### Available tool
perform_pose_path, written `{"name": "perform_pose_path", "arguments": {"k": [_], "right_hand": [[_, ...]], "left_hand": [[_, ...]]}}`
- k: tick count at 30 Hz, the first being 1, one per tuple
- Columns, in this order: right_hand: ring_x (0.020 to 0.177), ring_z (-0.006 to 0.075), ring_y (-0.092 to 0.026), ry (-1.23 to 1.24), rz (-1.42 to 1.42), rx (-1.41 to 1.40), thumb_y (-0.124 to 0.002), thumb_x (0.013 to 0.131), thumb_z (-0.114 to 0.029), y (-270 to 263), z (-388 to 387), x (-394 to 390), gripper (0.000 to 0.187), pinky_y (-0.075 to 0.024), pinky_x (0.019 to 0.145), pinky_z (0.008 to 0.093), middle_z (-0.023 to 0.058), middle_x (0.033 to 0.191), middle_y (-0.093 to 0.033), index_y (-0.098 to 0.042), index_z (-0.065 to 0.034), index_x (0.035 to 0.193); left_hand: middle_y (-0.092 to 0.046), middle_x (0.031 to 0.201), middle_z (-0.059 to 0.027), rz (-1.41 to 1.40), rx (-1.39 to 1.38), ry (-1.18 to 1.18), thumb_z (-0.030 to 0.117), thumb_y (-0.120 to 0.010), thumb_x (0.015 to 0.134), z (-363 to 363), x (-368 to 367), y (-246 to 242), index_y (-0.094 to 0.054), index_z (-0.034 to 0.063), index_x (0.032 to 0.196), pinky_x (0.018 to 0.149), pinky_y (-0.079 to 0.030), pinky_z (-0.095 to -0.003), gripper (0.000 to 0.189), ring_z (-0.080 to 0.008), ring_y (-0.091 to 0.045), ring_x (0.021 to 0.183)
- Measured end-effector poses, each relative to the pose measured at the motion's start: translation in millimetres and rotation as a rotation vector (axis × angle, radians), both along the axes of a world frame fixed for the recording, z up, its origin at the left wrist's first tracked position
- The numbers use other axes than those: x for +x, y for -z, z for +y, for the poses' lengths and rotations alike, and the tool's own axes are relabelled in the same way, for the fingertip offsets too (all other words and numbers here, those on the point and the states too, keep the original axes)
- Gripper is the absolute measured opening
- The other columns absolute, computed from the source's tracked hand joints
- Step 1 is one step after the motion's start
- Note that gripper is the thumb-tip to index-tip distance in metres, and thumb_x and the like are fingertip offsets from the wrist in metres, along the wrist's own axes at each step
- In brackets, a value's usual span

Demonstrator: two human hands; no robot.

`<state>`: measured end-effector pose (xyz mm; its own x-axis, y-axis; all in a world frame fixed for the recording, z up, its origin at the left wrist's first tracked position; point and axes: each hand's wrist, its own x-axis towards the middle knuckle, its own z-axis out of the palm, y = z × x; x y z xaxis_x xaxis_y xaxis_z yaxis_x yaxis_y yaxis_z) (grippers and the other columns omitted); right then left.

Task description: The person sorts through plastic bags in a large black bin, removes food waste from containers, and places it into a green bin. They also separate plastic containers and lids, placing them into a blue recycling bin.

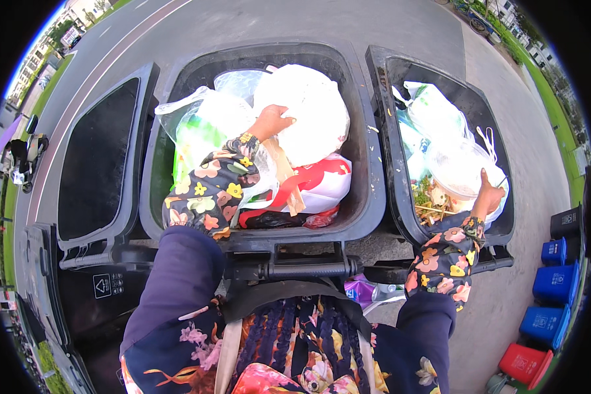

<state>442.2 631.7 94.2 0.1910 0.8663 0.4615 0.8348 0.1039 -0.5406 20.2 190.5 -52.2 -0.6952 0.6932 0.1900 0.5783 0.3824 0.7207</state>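
My left hand [272, 123] reaches into the middle bin [369, 197], its thumb and fingers gripping the left part of a large, overexposed white round item [308, 113]. Below that item are a strip of brown cardboard [285, 180] and a red-and-white bag [325, 175]. A clear plastic bag with white and green contents [207, 123] lies to the left. In the right bin [394, 147], my right hand [487, 197] holds the edge of a clear plastic bowl [455, 170], thumb laid along it. Food scraps [431, 202] lie beside the bowl; tied white bags [436, 108] sit behind.
A third black bin [96, 162] stands at the left, beside closed black bins [54, 295]. Purple packaging [362, 291] shows below the bin hinges. Blue bins [554, 283] and a red bin [524, 364] line the right side. A parked scooter [27, 157] stands by the road.
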Motion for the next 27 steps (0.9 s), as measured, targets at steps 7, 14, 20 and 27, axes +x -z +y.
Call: {"name": "perform_pose_path", "arguments": {"k": [7, 14, 20, 27], "right_hand": [[0.099, 0.0254, -0.068, -0.722, 0.224, 0.354, -0.077, 0.086, -0.031, -22, -86, -63, 0.051, -0.0509, 0.088, 0.0348, 0.0125, 0.113, -0.07, -0.063, 0.0018, 0.123], [0.105, 0.0333, -0.067, -1.713, -0.114, 0.123, -0.068, 0.087, -0.003, 4, -263, -140, 0.037, -0.0555, 0.087, 0.0355, 0.013, 0.124, -0.065, -0.063, -0.0068, 0.123], [0.103, 0.034, -0.067, -1.661, -0.359, 0.05, -0.069, 0.091, -0.026, 35, -264, -263, 0.041, -0.0529, 0.089, 0.0401, 0.0185, 0.114, -0.069, -0.064, -0.0038, 0.125], [0.102, 0.0365, -0.066, -1.426, -0.682, 0.023, -0.075, 0.08, -0.021, 129, -286, -320, 0.046, -0.054, 0.087, 0.0442, 0.017, 0.118, -0.064, -0.065, -0.0097, 0.124]], "left_hand": [[-0.071, 0.092, -0.0191, -0.069, -0.132, 0.427, 0.013, -0.071, 0.082, -58, 126, -17, -0.074, 0.0078, 0.102, 0.077, -0.053, -0.04, 0.021, -0.0356, -0.068, 0.086], [-0.072, 0.095, -0.0168, -0.016, -0.314, 0.529, 0.001, -0.068, 0.076, -86, 177, -52, -0.072, 0.0097, 0.101, 0.078, -0.053, -0.0401, 0.027, -0.0359, -0.069, 0.09], [-0.072, 0.094, -0.0162, -0.063, -0.615, 0.604, 0.004, -0.066, 0.075, -120, 183, -73, -0.074, 0.0087, 0.1, 0.078, -0.053, -0.0421, 0.026, -0.0351, -0.068, 0.09], [-0.07, 0.109, -0.0161, 0.01, -0.35, 0.753, 0.007, -0.071, 0.082, -180, 151, -114, -0.064, 0.0071, 0.128, 0.087, -0.053, -0.0382, 0.046, -0.0346, -0.068, 0.097]]}}
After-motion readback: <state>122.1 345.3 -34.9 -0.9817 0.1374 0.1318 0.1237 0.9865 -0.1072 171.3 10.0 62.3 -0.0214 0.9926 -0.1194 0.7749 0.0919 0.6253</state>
